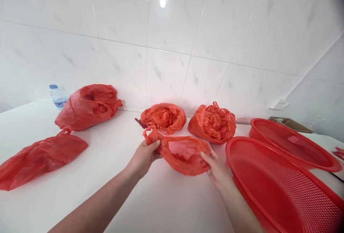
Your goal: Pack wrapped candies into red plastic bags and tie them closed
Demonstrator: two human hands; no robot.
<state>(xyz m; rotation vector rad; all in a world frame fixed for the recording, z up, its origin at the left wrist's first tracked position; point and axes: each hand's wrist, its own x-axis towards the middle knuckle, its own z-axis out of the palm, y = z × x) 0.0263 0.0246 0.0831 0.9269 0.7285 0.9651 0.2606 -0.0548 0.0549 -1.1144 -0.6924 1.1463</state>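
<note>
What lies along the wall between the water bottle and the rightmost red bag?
A large red bag, a small dark-red object and a smaller red bag, in the head view.

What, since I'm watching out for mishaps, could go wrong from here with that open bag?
The open red bag looks thin, so it might tear if the left hand and right hand pull apart too hard. The right forearm runs close beside the nearer red basket and could bump its rim. If the left grip slips, that side of the bag may sag and the mouth partly close.
</note>
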